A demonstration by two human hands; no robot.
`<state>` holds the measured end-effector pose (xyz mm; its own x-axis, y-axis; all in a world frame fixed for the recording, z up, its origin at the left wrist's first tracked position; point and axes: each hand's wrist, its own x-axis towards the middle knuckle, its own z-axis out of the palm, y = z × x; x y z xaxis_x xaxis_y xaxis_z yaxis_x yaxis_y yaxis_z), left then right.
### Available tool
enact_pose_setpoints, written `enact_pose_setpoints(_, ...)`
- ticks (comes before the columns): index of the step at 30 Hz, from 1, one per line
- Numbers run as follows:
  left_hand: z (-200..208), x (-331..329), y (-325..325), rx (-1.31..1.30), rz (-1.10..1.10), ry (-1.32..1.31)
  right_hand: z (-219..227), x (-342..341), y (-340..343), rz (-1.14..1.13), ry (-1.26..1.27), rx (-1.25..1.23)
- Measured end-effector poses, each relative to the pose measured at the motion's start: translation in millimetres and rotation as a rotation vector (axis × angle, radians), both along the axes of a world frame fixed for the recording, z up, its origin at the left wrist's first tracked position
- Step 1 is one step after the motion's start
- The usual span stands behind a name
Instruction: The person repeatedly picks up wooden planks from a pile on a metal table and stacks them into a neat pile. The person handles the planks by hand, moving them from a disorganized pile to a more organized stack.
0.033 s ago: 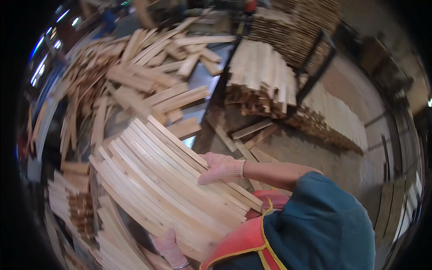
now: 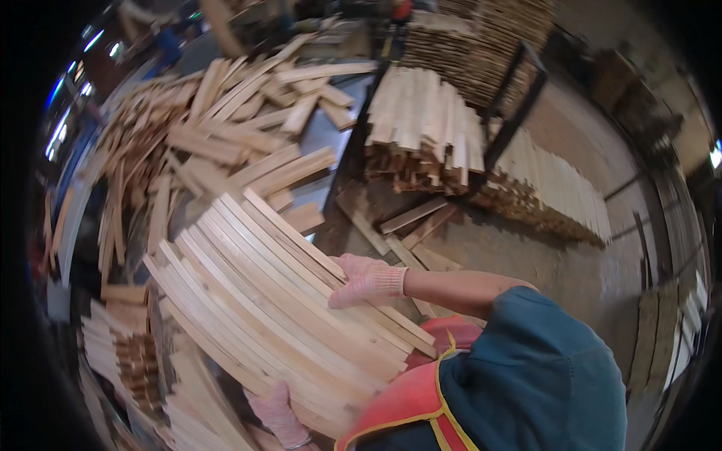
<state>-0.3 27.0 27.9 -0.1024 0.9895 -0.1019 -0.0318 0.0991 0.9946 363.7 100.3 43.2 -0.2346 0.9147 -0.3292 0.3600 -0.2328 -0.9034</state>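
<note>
A wide row of pale wooden strips [image 2: 278, 301] lies side by side in front of me, its near ends against my red apron [image 2: 402, 402]. My right hand [image 2: 368, 282], in a pinkish knit glove, grips the row's right edge, with the thumb over the top strips. On the opposite edge, near the lower left, my left hand [image 2: 277, 417] presses in, gloved the same way. Its fingers are partly hidden at the side of the strips. Both hands hold the row between them.
Beyond the strips, a loose heap of boards [image 2: 226, 135] covers a metal-topped table [image 2: 327, 143]. Stacked strips [image 2: 425, 128] stand at the back right beside a dark metal frame [image 2: 515, 120]. Loose planks [image 2: 414, 216] lie on the floor; more strips [image 2: 199, 391] are stacked at lower left.
The surroundings have shifted slightly left in view. My hands keep their hold on the strips, with hardly any movement.
</note>
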Motion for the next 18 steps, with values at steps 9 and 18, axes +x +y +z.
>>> enact_pose_setpoints(9, 66, 283, -62, 0.052, -0.257, 0.161, -3, 252, -219, -0.565, 0.289, 0.008)
enact_pose_setpoints(18, -16, 603, -178, 0.571, -0.706, 0.435, -16, 515, -492, -1.187, 0.422, 0.019)
